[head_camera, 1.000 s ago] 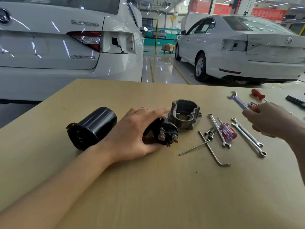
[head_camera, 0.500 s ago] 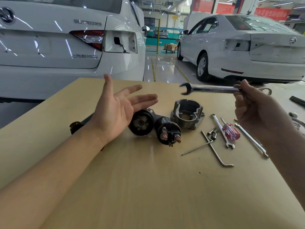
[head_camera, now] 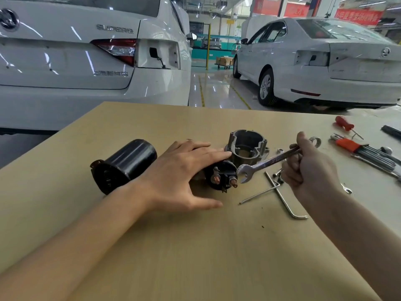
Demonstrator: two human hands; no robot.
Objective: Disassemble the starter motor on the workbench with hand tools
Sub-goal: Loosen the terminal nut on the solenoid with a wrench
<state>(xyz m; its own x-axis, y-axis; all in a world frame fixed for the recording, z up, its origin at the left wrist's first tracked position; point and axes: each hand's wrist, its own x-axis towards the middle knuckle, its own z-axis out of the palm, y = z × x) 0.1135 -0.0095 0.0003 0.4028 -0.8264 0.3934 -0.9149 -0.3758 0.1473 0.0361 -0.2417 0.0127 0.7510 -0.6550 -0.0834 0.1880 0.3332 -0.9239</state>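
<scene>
Copper studs on the black solenoid (head_camera: 221, 178) face the camera; it lies on its side mid-desk, w/ the left hand (head_camera: 180, 177) draped over the top, fingers straight, pressing rather than wrapping it. Right hand (head_camera: 308, 168) is clenched round the shank of a combination wrench (head_camera: 267, 161), open end sitting just beside the right stud nut, not clearly seated on it. Risks as I read it: round body + flat-hand hold = it rolls as soon as torque goes on; a half-engaged open end slips off, rounds the nut, and the left thumb is right below the jaw path. Stud could also spin w/ the nut and strain the end cap. Grip high on the shank means poor leverage, so a jerk is likely. Black motor housing (head_camera: 123, 166) lies just left of the wrist, grey nose casting (head_camera: 247, 146) just behind the solenoid: either gets knocked if the wrench lets go. Loose bolts, hex keys (head_camera: 280, 192) and a small nut (head_camera: 280, 151) nr the right hand could scatter across the desk (head_camera: 195, 246). Red-handled key set (head_camera: 364, 152) and red screwdriver (head_camera: 345, 123) sit well apart, far right.
</scene>
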